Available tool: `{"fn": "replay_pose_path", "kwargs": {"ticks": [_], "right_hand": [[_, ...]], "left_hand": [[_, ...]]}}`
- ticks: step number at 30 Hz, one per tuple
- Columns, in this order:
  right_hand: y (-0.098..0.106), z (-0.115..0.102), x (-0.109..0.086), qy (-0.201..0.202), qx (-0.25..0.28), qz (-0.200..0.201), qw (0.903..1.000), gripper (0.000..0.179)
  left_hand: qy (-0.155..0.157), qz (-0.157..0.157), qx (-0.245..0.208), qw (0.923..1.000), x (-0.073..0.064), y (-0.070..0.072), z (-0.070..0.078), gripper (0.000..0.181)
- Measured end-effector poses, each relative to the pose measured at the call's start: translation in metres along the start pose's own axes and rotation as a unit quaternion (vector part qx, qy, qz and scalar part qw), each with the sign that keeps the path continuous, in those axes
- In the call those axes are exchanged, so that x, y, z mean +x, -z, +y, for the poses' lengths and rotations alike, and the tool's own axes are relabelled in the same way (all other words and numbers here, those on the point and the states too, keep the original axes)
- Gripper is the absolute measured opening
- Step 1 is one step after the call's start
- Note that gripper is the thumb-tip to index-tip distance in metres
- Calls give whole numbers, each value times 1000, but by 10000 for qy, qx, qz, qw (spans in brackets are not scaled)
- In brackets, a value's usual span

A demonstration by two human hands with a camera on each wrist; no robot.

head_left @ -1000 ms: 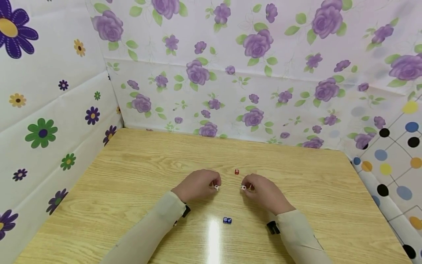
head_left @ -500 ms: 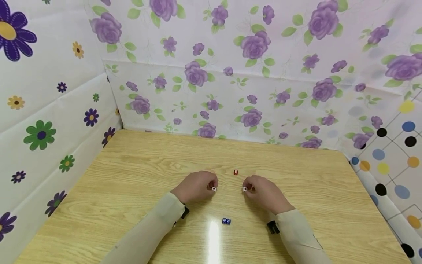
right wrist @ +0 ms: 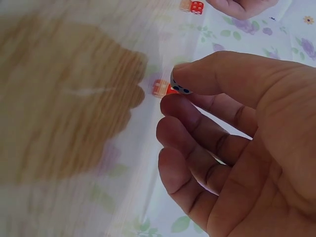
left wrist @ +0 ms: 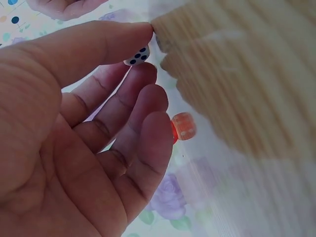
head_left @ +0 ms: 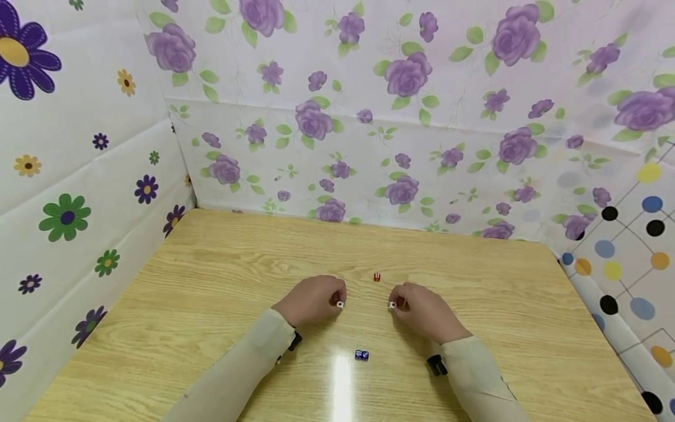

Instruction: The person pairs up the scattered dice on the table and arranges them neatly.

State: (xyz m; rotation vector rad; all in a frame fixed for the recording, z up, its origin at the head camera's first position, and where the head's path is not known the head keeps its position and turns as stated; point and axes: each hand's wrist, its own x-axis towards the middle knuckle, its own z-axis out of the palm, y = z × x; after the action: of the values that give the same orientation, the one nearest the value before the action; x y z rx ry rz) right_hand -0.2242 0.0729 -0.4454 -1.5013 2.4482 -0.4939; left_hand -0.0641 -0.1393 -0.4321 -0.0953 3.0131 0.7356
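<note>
My left hand [head_left: 314, 300] pinches a white die [head_left: 340, 305] between thumb and fingertip, low over the wooden table. Dark pips show on this die in the left wrist view, while its other sides are covered by the fingers. Opposite it, my right hand [head_left: 423, 310] pinches another white die [right wrist: 178, 87] the same way. Whether either white die touches the table is unclear. A red die [head_left: 377, 277] lies just beyond the gap between the hands. Closer to me, two blue dice [head_left: 361, 355] sit side by side, touching or nearly so.
The table [head_left: 253, 246] is light wood and glossy, with a bright reflection near the front. Flowered cloth [head_left: 316, 164] hangs behind it. In the right wrist view, two red dice show, one at the top [right wrist: 196, 7] and one behind the held die.
Both hands, still pinching their white dice, have drawn slightly apart, the left one leftward and the right one rightward. The red and blue dice stay in place on the table.
</note>
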Motion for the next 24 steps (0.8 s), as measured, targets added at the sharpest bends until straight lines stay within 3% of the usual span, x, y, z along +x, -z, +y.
{"fn": "replay_pose_path", "kwargs": {"ticks": [10, 24], "right_hand": [[-4, 2, 2, 227, 85, -93, 9997, 6], [-7, 4, 2, 429, -8, -175, 9989, 4]], "left_hand": [[57, -63, -350, 9994, 1, -1, -6, 9], [90, -80, -223, 9997, 2, -2, -5, 5]]}}
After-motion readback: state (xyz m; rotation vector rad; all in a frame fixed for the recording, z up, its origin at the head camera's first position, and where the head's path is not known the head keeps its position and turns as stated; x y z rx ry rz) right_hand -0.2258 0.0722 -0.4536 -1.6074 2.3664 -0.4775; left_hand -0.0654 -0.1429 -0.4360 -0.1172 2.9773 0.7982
